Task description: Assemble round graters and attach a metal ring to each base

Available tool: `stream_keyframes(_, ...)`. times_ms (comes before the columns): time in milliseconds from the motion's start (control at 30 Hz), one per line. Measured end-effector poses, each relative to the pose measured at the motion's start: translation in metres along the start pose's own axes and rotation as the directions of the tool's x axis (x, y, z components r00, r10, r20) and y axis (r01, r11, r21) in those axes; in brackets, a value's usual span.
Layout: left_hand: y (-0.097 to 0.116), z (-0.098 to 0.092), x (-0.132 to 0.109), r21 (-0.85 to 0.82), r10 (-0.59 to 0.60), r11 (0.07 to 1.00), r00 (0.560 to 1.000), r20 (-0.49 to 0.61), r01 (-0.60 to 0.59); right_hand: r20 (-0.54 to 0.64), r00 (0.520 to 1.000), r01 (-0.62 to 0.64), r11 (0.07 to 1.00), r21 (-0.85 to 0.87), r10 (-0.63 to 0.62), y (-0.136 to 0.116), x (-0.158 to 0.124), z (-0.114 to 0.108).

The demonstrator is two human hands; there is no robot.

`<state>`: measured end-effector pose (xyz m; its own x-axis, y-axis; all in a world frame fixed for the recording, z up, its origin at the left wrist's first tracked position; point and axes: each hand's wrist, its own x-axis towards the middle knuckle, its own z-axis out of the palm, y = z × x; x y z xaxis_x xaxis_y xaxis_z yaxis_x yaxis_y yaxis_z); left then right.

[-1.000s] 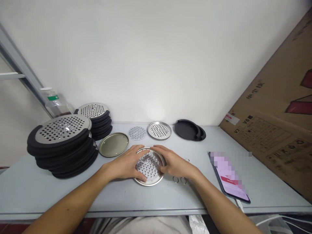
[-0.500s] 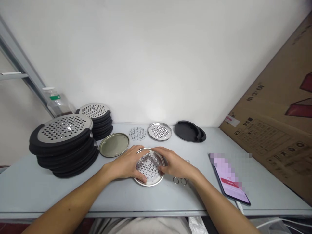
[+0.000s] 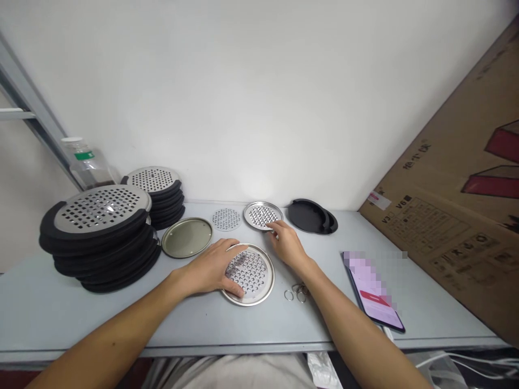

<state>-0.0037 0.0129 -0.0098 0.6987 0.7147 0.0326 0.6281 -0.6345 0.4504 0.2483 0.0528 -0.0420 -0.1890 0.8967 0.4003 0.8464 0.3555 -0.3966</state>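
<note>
Through my remote view, my left hand [image 3: 208, 268] lies over a round stainless steel tray [image 3: 252, 275], which has many punched holes and a shiny raised rim. This tray sits flat on the grey surface [image 3: 121, 319], near its front edge. The fingers reach across the far rim and the thumb stays at the near rim, but I cannot tell if they grip or only rest. My right hand [image 3: 287, 246] is at 1 o'clock from this tray, and its curled fingertips [image 3: 271, 225] touch a smaller perforated steel tray [image 3: 263, 216]; I cannot tell if they pinch it. Metal split rings [image 3: 295, 293] lie at 3 o'clock. An olive-gold metal lid [image 3: 187, 237] lies at 10 o'clock, and beyond it is a stack of perforated plates with thick black rims [image 3: 97, 227].
</note>
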Motion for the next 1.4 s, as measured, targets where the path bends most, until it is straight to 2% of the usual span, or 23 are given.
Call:
stream_keyframes(133, 0.0, 0.0, -0.001, -0.009, 0.008, 1.0, 0.999, 0.034, -0.008, 0.016, 1.0, 0.014, 0.998, -0.067, -0.013, 0.007, 0.005, 0.008)
stream_keyframes(367, -0.002, -0.003, -0.003, -0.048, 0.027, 0.999, 0.993, 0.111, -0.021, -0.03, 1.0, -0.011, 0.994, -0.108, 0.007, 0.011, 0.005, 0.006)
stream_keyframes(567, -0.006, -0.004, -0.003, -0.039, 0.046, 0.998, 0.984, 0.173, -0.04, -0.132, 0.991, -0.009, 0.994, -0.108, -0.005, 0.009, 0.005, 0.002)
stream_keyframes(700, -0.008, -0.006, -0.005, -0.036, 0.061, 0.998, 0.976, 0.21, -0.055, -0.224, 0.974, 0.018, 0.996, -0.092, -0.038, 0.003, 0.001, -0.009)
stream_keyframes(767, -0.009, -0.007, -0.006, -0.045, 0.046, 0.998, 0.975, 0.219, -0.037, -0.302, 0.951, 0.042, 0.997, -0.06, -0.058, -0.003, -0.003, -0.018)
stream_keyframes(867, -0.011, -0.006, -0.006, -0.076, 0.014, 0.997, 0.981, 0.193, 0.0, -0.467, 0.883, 0.069, 0.997, 0.04, -0.043, -0.014, -0.01, -0.033)
stream_keyframes(933, -0.013, -0.003, -0.006, -0.108, 0.001, 0.994, 0.99, 0.142, 0.014, -0.549, 0.835, 0.05, 0.986, 0.158, 0.045, -0.018, -0.013, -0.042)
stream_keyframes(1000, -0.015, -0.001, -0.005, -0.138, -0.008, 0.99, 0.996, 0.086, 0.02, -0.555, 0.811, 0.033, 0.934, 0.357, 0.183, -0.018, -0.015, -0.049)
stream_keyframes(1067, -0.017, 0.0, -0.005, -0.154, -0.019, 0.988, 0.998, 0.052, 0.027, -0.454, 0.827, 0.012, 0.798, 0.603, 0.331, -0.014, -0.015, -0.052)
stream_keyframes(1100, -0.018, 0.0, -0.005, -0.157, -0.027, 0.987, 0.999, 0.047, 0.034, -0.361, 0.843, -0.024, 0.698, 0.715, 0.399, -0.011, -0.014, -0.052)
stream_keyframes(1167, -0.02, -0.001, -0.005, -0.155, -0.042, 0.987, 0.998, 0.048, 0.049, -0.101, 0.867, -0.169, 0.477, 0.863, 0.489, -0.005, -0.014, -0.051)
stream_keyframes(1233, -0.022, -0.004, -0.006, -0.16, -0.054, 0.985, 0.997, 0.063, 0.063, 0.174, 0.859, -0.349, 0.303, 0.887, 0.482, -0.001, -0.015, -0.048)
stream_keyframes(1300, -0.022, -0.008, -0.008, -0.178, -0.07, 0.981, 0.995, 0.078, 0.083, 0.365, 0.837, -0.476, 0.213, 0.853, 0.409, -0.001, -0.016, -0.045)
stream_keyframes(1400, -0.021, -0.014, -0.01, -0.204, -0.095, 0.973, 0.992, 0.089, 0.111, 0.488, 0.809, -0.561, 0.183, 0.807, 0.33, -0.006, -0.019, -0.037)
